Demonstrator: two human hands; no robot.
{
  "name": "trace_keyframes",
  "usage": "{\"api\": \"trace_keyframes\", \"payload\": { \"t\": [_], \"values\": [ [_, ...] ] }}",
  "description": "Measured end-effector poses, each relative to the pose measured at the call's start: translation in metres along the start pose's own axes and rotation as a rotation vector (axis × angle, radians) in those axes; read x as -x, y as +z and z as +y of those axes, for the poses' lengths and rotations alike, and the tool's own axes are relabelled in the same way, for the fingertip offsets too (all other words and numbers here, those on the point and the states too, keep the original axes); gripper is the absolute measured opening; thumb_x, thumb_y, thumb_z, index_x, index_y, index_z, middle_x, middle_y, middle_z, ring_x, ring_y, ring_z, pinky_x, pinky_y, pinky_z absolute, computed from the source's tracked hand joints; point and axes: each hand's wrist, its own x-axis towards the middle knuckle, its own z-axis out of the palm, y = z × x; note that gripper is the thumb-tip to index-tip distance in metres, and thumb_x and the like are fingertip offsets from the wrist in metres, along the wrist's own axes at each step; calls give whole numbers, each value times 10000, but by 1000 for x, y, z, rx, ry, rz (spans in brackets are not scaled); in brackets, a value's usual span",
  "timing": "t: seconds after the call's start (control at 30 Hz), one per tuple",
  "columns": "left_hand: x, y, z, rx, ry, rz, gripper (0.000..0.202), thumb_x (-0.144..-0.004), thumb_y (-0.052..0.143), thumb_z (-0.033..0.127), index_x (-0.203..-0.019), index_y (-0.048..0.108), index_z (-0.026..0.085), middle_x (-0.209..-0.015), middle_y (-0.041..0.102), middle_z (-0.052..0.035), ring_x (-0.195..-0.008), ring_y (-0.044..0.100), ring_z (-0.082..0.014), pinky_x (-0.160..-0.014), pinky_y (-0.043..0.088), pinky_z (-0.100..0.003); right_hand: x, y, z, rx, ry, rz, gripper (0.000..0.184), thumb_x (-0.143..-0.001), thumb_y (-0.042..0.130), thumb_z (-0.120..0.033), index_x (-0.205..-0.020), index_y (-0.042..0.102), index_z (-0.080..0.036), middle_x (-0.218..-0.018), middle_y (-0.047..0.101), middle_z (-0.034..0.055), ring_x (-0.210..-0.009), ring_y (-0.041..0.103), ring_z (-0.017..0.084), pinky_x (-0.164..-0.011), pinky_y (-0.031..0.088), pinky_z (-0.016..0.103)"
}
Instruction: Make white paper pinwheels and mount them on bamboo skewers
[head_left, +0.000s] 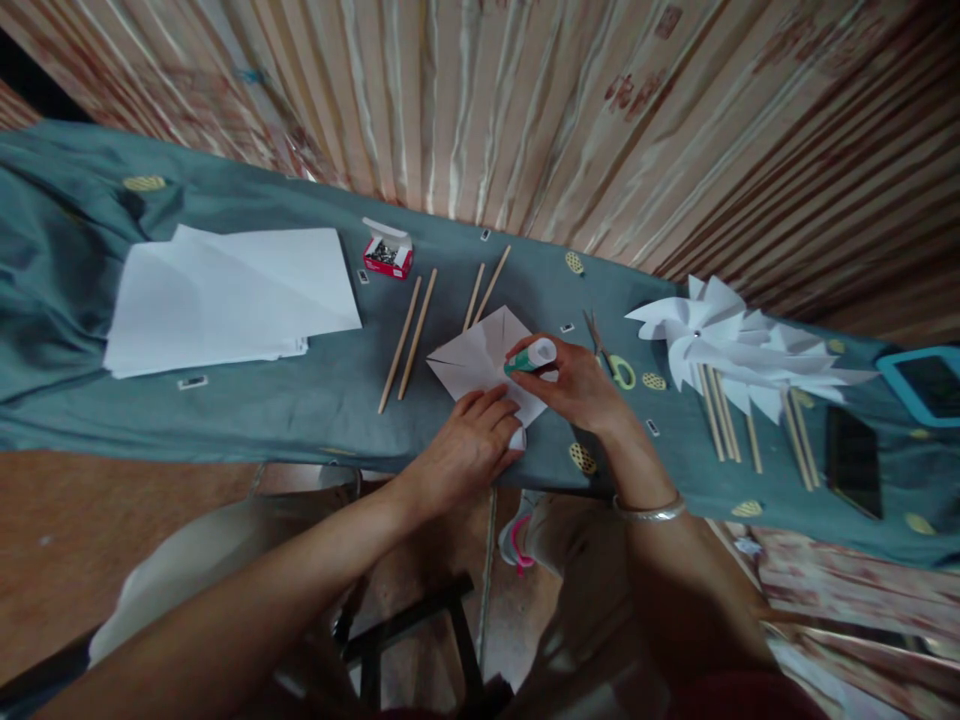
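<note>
A square white sheet of paper lies on the table in front of me, with slits cut in from its corners. In my right hand is a green and white glue stick, tilted with its green end down at the paper. My left hand lies on the sheet's near edge, fingers stretched over it. Between its thumb and fingers shows a small rounded white piece; whether that is a cap or curled paper I cannot make out. Scissors with light green handles lie right of my right hand.
Several wooden sticks lie left of and behind the sheet. A red box of pins stands open behind them. Stacked white paper is at left. Finished paper pinwheels, a dark phone and a blue-framed device lie at right.
</note>
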Motion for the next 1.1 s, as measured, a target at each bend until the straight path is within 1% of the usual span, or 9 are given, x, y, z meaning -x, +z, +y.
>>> {"api": "trace_keyframes", "payload": {
  "t": [0.13, 0.23, 0.37, 0.5, 0.67, 0.77, 0.83, 0.97, 1.1],
  "values": [
    [0, -1, 1, -13, -3, -8, 260, -893, 553, 232, -1114, 574, 96, -1251, 595, -171, -1317, 431, -310, -1065, 363, -495, 0, -1, 0, 2, 12, -9, 198, -782, 632, -296, -948, 656, -191, -876, 710, 31, -784, 655, 184, -744, 524, 334],
    [0, -1, 1, -23, -4, -10, 270, -889, 561, 237, -1116, 572, 92, -1252, 595, -169, -1314, 434, -316, -1068, 361, -490, -2, -1, 2, 9, 34, 11, 186, -765, 651, -310, -913, 666, -198, -834, 709, 17, -737, 653, 181, -721, 522, 334],
    [0, 0, 0, -22, 5, 3, 254, -894, 552, 237, -1109, 574, 106, -1259, 593, -166, -1313, 437, -311, -1059, 369, -495, -5, 1, 2, 78, 57, 82, 153, -733, 685, -328, -813, 675, -197, -735, 697, 5, -655, 634, 180, -639, 496, 315],
    [0, 1, 0, -42, 15, 16, 248, -893, 553, 234, -1101, 579, 101, -1244, 601, -160, -1303, 445, -321, -1053, 376, -489, -7, 8, -1, 163, 80, 165, 177, -723, 712, -350, -728, 656, -181, -668, 687, 19, -600, 614, 177, -574, 446, 294],
    [0, 1, 1, -42, 13, 10, 258, -892, 556, 239, -1102, 578, 91, -1225, 609, -166, -1305, 441, -322, -1049, 379, -497, -8, 18, -5, 245, 111, 287, 231, -717, 723, -395, -707, 651, -175, -633, 679, 23, -574, 604, 167, -558, 416, 281],
    [-1, 0, 1, -32, 9, 0, 255, -892, 556, 234, -1097, 582, 86, -1225, 610, -169, -1303, 445, -319, -1052, 377, -498, -8, 21, -8, 300, 126, 336, 242, -714, 724, -397, -704, 652, -165, -637, 685, 29, -577, 607, 166, -559, 407, 276],
    [-1, -1, 2, -35, 8, -2, 253, -891, 556, 232, -1089, 587, 76, -1225, 611, -172, -1299, 448, -323, -1057, 375, -494, -9, 22, -9, 309, 129, 338, 240, -712, 728, -388, -708, 653, -160, -646, 690, 33, -583, 613, 166, -559, 406, 271],
    [-1, -1, 2, -43, 9, -3, 256, -887, 563, 232, -1089, 590, 77, -1226, 612, -171, -1296, 453, -325, -1055, 381, -488, -7, 19, -9, 304, 109, 287, 214, -714, 730, -361, -716, 651, -162, -647, 688, 31, -595, 625, 170, -564, 417, 267],
    [-1, -1, 2, -50, 13, 8, 263, -885, 565, 228, -1101, 585, 79, -1225, 612, -168, -1298, 451, -325, -1056, 377, -490, -3, 14, -7, 240, 51, 171, 164, -749, 701, -313, -797, 665, -160, -712, 709, 37, -646, 653, 176, -620, 456, 275]
  ]
}}
